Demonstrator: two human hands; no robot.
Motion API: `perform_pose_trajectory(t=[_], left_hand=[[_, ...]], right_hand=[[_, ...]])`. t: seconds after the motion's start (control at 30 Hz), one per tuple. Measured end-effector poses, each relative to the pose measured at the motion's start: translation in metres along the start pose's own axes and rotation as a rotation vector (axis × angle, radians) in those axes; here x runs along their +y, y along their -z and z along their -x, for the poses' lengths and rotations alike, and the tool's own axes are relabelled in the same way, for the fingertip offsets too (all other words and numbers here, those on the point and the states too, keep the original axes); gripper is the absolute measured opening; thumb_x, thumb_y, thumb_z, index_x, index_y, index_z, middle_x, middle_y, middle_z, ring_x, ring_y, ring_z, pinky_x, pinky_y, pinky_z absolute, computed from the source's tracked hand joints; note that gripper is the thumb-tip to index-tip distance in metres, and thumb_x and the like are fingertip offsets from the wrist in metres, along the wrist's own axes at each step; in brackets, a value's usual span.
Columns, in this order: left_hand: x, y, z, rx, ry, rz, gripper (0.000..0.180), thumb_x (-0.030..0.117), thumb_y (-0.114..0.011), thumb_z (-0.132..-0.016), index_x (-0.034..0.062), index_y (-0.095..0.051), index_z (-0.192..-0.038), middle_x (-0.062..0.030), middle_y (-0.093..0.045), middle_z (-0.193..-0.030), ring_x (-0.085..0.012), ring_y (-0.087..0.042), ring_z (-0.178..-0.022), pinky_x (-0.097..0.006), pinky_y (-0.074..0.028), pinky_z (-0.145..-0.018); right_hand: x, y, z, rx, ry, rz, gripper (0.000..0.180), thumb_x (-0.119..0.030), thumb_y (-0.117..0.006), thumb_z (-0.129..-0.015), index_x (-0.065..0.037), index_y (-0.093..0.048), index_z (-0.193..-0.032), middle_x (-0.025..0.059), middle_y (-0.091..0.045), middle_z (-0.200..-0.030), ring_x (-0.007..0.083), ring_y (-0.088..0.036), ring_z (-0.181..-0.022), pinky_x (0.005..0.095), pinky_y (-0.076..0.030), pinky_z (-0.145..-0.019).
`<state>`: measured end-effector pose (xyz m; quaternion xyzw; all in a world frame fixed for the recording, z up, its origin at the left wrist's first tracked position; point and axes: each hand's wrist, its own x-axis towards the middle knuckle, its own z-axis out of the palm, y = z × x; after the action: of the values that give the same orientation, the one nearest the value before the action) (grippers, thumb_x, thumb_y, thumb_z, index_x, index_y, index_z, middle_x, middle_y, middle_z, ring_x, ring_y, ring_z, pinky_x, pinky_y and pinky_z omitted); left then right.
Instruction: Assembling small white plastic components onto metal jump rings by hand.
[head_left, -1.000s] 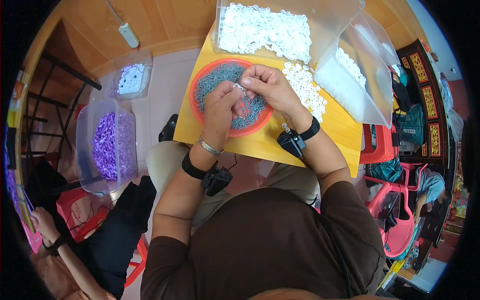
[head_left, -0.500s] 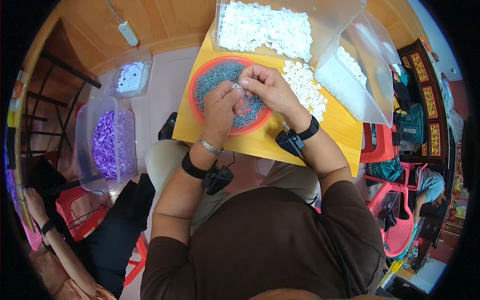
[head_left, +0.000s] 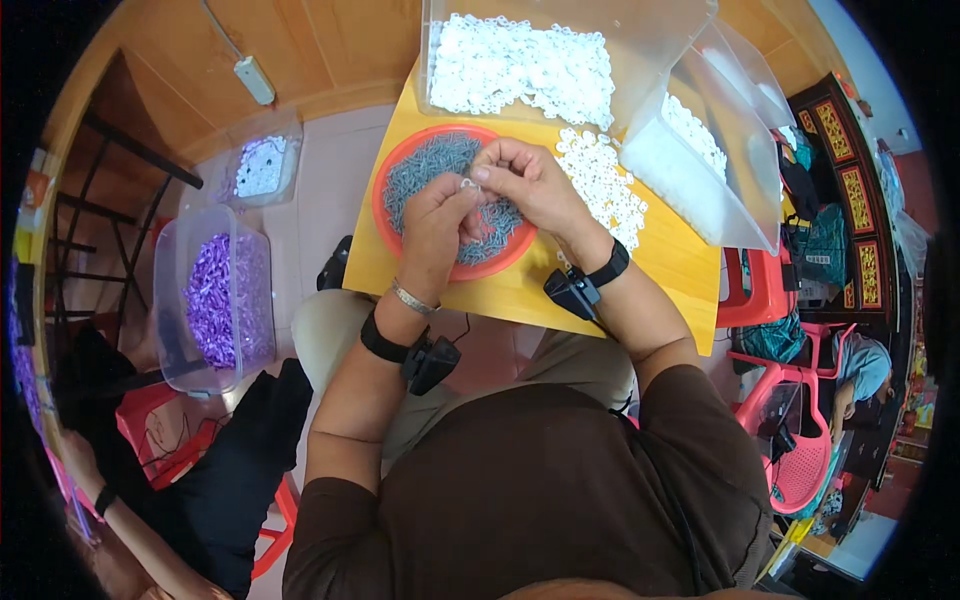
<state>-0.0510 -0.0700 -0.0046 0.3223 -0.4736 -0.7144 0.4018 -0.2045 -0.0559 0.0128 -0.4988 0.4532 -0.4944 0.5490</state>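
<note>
A tiny white plastic piece (head_left: 466, 184) is pinched between the fingers of the left hand (head_left: 436, 222) and right hand (head_left: 525, 181), above a red tray (head_left: 385, 215) of grey screws (head_left: 430, 165).

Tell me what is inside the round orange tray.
The orange tray holds a heap of small grey metal pieces. The left hand and right hand cover its middle, so what lies beneath them is hidden.

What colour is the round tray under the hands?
Orange-red, holding grey metal pieces; the round tray shows best in the head view.
</note>
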Motion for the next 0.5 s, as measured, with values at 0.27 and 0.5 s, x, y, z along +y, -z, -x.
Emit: perform_pose_trajectory(t=[0.27, 0.5], left_hand=[[0.001, 0.006, -0.001, -0.068, 0.047, -0.097, 0.016, 0.016, -0.05, -0.086, 0.0044, -0.058, -0.078, -0.001, -0.053, -0.059, -0.0085, -0.05, -0.052, -0.02, -0.036, -0.046], [0.002, 0.003, 0.001, -0.04, 0.029, -0.131, 0.016, 0.016, -0.05, -0.087, 0.0055, -0.057, -0.077, 0.001, -0.051, -0.059, -0.0072, -0.047, -0.051, -0.019, -0.034, -0.046]], right_hand=[[-0.007, 0.01, -0.001, -0.08, -0.025, 0.052, 0.009, -0.013, -0.06, -0.087, -0.004, -0.06, -0.089, -0.0028, -0.059, -0.076, 0.0025, -0.053, -0.067, 0.0171, -0.041, -0.058], [-0.008, 0.013, 0.0, -0.109, 0.045, 0.201, 0.011, -0.013, -0.059, -0.088, -0.002, -0.058, -0.086, -0.0022, -0.058, -0.074, 0.0053, -0.052, -0.067, 0.0202, -0.042, -0.061]])
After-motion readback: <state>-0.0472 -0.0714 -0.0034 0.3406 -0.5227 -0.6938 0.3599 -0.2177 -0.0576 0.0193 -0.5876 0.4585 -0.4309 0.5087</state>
